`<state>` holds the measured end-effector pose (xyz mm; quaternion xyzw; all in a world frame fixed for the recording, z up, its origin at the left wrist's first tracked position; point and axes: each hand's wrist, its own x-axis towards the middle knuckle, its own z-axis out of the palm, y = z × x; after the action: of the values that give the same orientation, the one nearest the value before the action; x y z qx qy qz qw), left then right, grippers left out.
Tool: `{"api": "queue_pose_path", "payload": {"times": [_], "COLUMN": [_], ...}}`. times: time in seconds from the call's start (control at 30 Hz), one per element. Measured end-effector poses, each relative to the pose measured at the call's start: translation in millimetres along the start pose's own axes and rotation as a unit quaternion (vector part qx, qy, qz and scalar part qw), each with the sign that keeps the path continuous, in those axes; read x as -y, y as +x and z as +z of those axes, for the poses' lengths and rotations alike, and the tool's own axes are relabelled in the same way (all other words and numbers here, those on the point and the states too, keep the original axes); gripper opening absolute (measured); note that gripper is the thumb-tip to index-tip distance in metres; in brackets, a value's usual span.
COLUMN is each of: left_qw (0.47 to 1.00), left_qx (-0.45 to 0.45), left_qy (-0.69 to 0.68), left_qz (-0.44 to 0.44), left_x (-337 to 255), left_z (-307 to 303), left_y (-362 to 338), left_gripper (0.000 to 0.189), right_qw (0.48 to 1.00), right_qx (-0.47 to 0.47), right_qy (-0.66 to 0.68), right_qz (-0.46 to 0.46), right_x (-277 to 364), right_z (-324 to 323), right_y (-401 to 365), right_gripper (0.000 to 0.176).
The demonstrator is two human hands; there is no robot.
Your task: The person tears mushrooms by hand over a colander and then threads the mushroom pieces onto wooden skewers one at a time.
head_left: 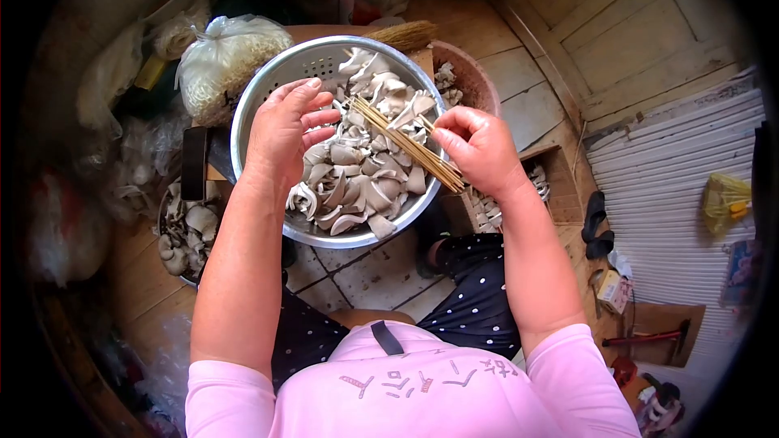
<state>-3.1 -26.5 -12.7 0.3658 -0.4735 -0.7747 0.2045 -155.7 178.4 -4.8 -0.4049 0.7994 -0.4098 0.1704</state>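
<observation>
A large metal colander [272, 231] full of torn grey oyster mushrooms [349, 186] stands in front of me. Across the mushrooms and the colander's right rim lies a bundle of thin bamboo skewers [406, 144]. My right hand [479, 146] is at that rim, thumb and forefinger pinched on a bamboo skewer [427, 124] whose tip points toward the mushrooms. Above the colander's left side, my left hand [290, 131] is held up with its fingers apart and nothing in them.
A bowl of whole mushrooms [199, 231] is on the lower left, below a tied plastic bag [223, 61]. Behind the colander's right side is a pink basin [479, 73]. A cardboard box [560, 186] with mushroom pieces stands on the right, near black sandals [596, 223].
</observation>
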Motion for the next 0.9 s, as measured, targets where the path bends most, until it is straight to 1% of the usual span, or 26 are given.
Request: {"api": "queue_pose_path", "payload": {"times": [0.07, 0.2, 0.27, 0.4, 0.53, 0.6, 0.67, 0.8, 0.87, 0.9], "left_qw": [1.0, 1.0, 1.0, 1.0, 0.999, 0.999, 0.999, 0.998, 0.998, 0.998], "left_qx": [-0.011, -0.005, 0.006, 0.02, 0.036, 0.041, 0.052, 0.052, 0.052, 0.052], "left_qy": [-0.007, -0.007, 0.015, 0.014, 0.011, 0.01, 0.01, 0.011, 0.015, 0.015], "left_qz": [0.006, 0.012, 0.008, 0.003, -0.003, -0.008, -0.012, -0.013, -0.015, -0.015], "left_x": [0, -2, -2, -2, -1, -1, 1, 0, -1, -1], "left_z": [0, -2, -1, 0, 1, 2, 2, 1, 1, 1], "left_y": [-1, -1, -2, -2, -2, -2, -1, -1, -1, -1], "left_gripper": [0.036, 0.037, 0.038, 0.039, 0.037, 0.037, 0.036, 0.035, 0.034, 0.034], "right_qw": [1.0, 1.0, 0.998, 0.998, 0.995, 0.993, 0.988, 0.985, 0.977, 0.977], "right_qx": [-0.003, 0.002, 0.015, 0.014, 0.018, 0.022, 0.05, 0.047, 0.04, 0.04], "right_qy": [-0.004, -0.024, -0.053, -0.046, -0.05, -0.056, -0.099, -0.111, -0.136, -0.136], "right_qz": [-0.017, 0.017, 0.043, 0.049, 0.086, 0.1, 0.111, 0.124, 0.156, 0.156], "right_x": [-12, -26, -33, -48, -59, -61, -61, -55, -52, -53], "right_z": [-1, 1, 3, 12, 23, 26, 27, 27, 24, 23], "right_y": [9, 21, 27, 37, 44, 46, 47, 46, 45, 44], "right_gripper": [0.012, 0.013, 0.014, 0.016, 0.017, 0.017, 0.018, 0.018, 0.02, 0.02]}}
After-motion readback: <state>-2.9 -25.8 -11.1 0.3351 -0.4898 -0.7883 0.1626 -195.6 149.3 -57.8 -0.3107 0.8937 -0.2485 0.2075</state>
